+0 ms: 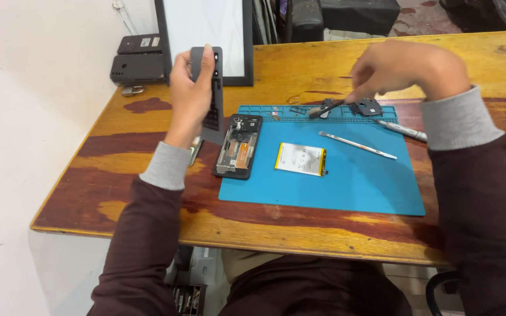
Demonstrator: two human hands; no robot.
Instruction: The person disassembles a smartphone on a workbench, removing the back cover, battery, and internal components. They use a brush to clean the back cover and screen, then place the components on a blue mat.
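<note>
The left hand [190,96] is holding a grey back cover [209,93] upright above the tabletop [147,126], its grip closed around the cover's edge. The right hand [408,67] is pinching a dark tool [325,109] over the tray row of the blue mat [352,181]. An opened phone [238,146], a battery [300,158] and a metal spudger [356,145] are lying on the mat.

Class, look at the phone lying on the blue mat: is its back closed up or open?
Open. The phone shows bare internal parts, and its battery lies apart on the blue mat.
</note>
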